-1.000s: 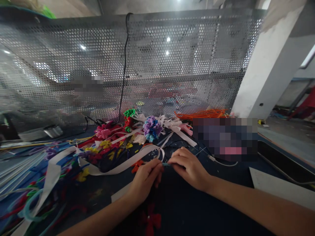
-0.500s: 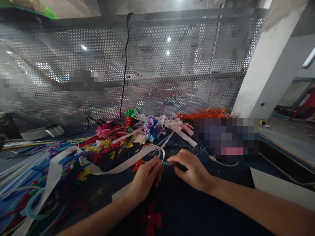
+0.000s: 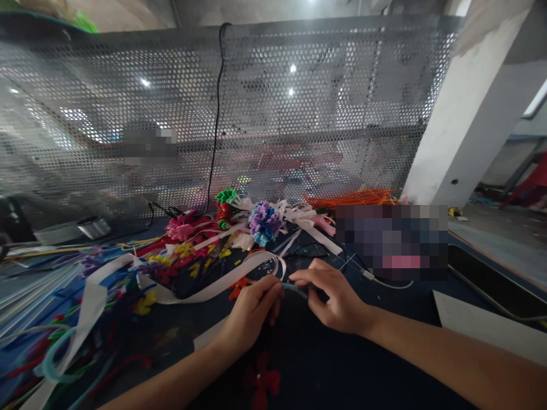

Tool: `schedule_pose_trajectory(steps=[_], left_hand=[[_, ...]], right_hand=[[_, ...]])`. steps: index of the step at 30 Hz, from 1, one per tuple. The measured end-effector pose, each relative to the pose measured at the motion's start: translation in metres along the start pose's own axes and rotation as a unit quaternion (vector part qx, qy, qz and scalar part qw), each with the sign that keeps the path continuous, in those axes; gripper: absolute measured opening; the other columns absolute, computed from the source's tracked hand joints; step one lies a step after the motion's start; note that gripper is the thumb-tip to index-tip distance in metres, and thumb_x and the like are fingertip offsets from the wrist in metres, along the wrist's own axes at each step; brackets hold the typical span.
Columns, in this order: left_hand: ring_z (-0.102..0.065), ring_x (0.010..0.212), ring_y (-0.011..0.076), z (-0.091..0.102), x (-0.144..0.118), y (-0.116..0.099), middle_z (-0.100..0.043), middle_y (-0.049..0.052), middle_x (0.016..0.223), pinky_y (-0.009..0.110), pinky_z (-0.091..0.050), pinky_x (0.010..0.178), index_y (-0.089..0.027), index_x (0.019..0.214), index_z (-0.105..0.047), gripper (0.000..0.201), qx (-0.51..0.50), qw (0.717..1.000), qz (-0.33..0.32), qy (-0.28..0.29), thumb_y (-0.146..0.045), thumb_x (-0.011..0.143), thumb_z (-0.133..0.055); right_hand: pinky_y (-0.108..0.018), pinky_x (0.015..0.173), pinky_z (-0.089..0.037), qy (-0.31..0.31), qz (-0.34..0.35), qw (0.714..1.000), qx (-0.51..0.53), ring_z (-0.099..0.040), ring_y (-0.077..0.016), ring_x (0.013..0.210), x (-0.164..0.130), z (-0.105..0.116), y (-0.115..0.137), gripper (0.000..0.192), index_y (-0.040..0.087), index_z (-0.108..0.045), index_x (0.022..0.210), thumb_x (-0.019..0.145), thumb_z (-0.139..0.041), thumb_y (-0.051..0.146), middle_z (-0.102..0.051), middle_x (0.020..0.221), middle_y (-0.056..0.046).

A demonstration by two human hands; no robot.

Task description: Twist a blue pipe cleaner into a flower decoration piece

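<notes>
My left hand (image 3: pixel 256 304) is closed, its fingertips pinching a light blue fuzzy pipe cleaner (image 3: pixel 294 288). The free end of that stem sticks out to the right and bends slightly downward. Beside this end is my right hand (image 3: pixel 335 296), with index finger and thumb apart. Its thumb lies close to the stem's tip; whether they touch I cannot tell. Below my left hand, a dark red flower (image 3: pixel 262 384) with a small pale centre is in shadow. An orange fuzzy piece (image 3: pixel 239 287) lies just behind the left hand.
White ribbon (image 3: pixel 213 287) curls across the left. Fuzzy flowers, including a purple-blue one (image 3: pixel 265 222), and coloured stems are heaped behind. Orange stems (image 3: pixel 350 197) lie before a perforated metal screen (image 3: pixel 320 114). On the right are a phone (image 3: pixel 496 282) and a white sheet (image 3: pixel 478 324).
My right hand's finger and thumb have parted from the pipe cleaner, exposing more of its length. My left hand keeps its pinch in the same place.
</notes>
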State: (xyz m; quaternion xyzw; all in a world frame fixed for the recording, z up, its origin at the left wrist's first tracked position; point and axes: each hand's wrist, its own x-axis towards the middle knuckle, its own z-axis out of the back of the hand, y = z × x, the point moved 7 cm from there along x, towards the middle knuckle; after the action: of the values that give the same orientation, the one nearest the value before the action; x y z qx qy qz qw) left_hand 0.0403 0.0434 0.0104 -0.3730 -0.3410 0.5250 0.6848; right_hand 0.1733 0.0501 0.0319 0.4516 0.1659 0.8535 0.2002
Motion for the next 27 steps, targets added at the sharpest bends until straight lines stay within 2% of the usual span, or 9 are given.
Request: schedule_pose_trajectory(steps=[7, 12, 16, 22, 27], left_hand=[[-0.046, 0.046, 0.0083, -0.001, -0.001, 0.000, -0.047, -0.005, 0.051, 0.018, -0.035, 0.047, -0.016, 0.070, -0.049, 0.029, -0.003, 1.000, -0.006, 0.007, -0.035, 0.090, -0.037], [-0.045, 0.046, 0.0081, -0.001, -0.001, -0.003, -0.047, -0.005, 0.051, 0.019, -0.035, 0.048, -0.016, 0.069, -0.048, 0.031, 0.005, 1.000, -0.007, 0.011, -0.035, 0.090, -0.036], [-0.044, 0.045, 0.0080, -0.002, -0.001, -0.002, -0.046, -0.006, 0.051, 0.018, -0.034, 0.046, -0.016, 0.069, -0.048, 0.031, -0.001, 1.000, 0.002, 0.012, -0.036, 0.090, -0.036], [-0.046, 0.047, 0.0082, -0.003, -0.001, -0.003, -0.047, -0.005, 0.054, 0.018, -0.035, 0.047, -0.016, 0.071, -0.049, 0.030, 0.001, 1.000, -0.003, 0.026, -0.035, 0.090, -0.036], [-0.045, 0.047, 0.0078, -0.004, -0.002, -0.003, -0.047, -0.005, 0.052, 0.018, -0.036, 0.048, -0.016, 0.070, -0.048, 0.030, -0.001, 1.000, -0.004, 0.031, -0.034, 0.090, -0.036]], right_hand=[[-0.026, 0.065, -0.044, -0.019, 0.003, 1.000, -0.016, -0.051, -0.0133, 0.072, 0.000, 0.001, -0.003, 0.041, 0.027, -0.049, 0.115, 0.079, -0.051, 0.006, -0.061, 0.080, 0.000], [-0.025, 0.063, -0.043, -0.023, 0.002, 1.000, -0.012, -0.050, -0.0129, 0.070, 0.001, 0.005, 0.001, 0.021, 0.024, -0.057, 0.101, 0.080, -0.059, 0.022, -0.059, 0.076, -0.001], [-0.025, 0.061, -0.043, -0.018, -0.027, 0.999, -0.010, -0.051, -0.0127, 0.069, 0.001, 0.006, -0.001, 0.013, 0.022, -0.058, 0.094, 0.082, -0.057, 0.027, -0.056, 0.071, 0.000], [-0.029, 0.073, -0.046, -0.028, -0.059, 0.997, 0.031, -0.058, -0.0136, 0.076, 0.000, 0.005, -0.005, 0.029, 0.022, -0.046, 0.111, 0.082, -0.054, 0.020, -0.063, 0.080, 0.000], [-0.026, 0.064, -0.049, -0.053, -0.143, 0.981, 0.119, -0.061, -0.0126, 0.068, -0.004, 0.002, -0.016, 0.036, 0.021, -0.039, 0.110, 0.079, -0.057, 0.021, -0.063, 0.075, 0.001]])
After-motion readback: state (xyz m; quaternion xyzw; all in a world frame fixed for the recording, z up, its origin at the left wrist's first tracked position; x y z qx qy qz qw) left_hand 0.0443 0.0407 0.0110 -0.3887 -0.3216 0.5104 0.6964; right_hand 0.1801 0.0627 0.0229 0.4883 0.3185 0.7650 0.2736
